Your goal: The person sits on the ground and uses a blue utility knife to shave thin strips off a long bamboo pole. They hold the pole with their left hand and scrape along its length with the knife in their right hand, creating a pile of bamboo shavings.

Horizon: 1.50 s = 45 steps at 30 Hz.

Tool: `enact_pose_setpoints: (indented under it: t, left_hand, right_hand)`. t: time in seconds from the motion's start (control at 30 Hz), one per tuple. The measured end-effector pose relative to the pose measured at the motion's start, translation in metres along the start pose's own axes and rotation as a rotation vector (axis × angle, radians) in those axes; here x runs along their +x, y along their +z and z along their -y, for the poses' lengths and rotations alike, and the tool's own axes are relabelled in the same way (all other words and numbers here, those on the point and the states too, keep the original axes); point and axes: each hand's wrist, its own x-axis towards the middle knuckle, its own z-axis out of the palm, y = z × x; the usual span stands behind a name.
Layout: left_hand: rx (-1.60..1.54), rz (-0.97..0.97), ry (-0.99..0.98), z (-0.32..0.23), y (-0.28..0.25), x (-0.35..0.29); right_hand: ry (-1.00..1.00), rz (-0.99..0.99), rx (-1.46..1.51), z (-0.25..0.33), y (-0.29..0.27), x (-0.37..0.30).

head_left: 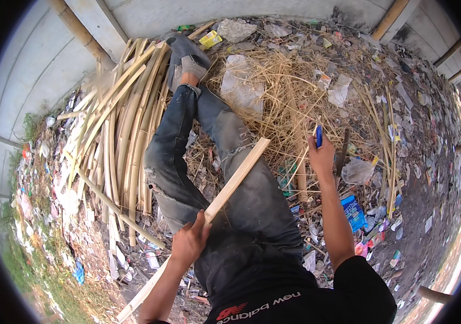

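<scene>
A long, pale split-bamboo strip [237,179] lies slantwise over my thighs, from the lower left up to my right knee. My left hand [189,241] is closed around its middle, thumb on top, and its lower end runs beside my left forearm. Out to the right, apart from the strip, my right hand [322,156] is raised with its fingers wrapped round a small blue-handled knife [319,136]. The knife's blade is too small to make out clearly. My legs [176,146] stretch forward in torn dark jeans, crossed near the ankles.
A stack of split bamboo strips [133,146] lies left of my legs. Straw-like shavings [282,97] are heaped ahead on the right. Thin strips [390,156] lie farther right, with a blue packet [353,213] nearer. Litter covers the ground before a pale wall [160,16].
</scene>
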Motion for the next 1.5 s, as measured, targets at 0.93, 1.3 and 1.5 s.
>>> enact_pose_setpoints:
  t: [0.93, 1.3, 1.5]
  left_hand:
    - [-0.032, 0.125, 0.013, -0.047, 0.016, 0.084]
    - [-0.123, 0.175, 0.016, 0.005, -0.043, -0.028]
    - [-0.193, 0.179, -0.009, 0.003, -0.022, -0.015]
  right_hand:
    - [-0.451, 0.555, -0.23, 0.06, 0.051, -0.111]
    - [0.067, 0.173, -0.295, -0.091, 0.014, 0.043]
    - [0.081, 0.168, -0.004, -0.049, -0.018, 0.044]
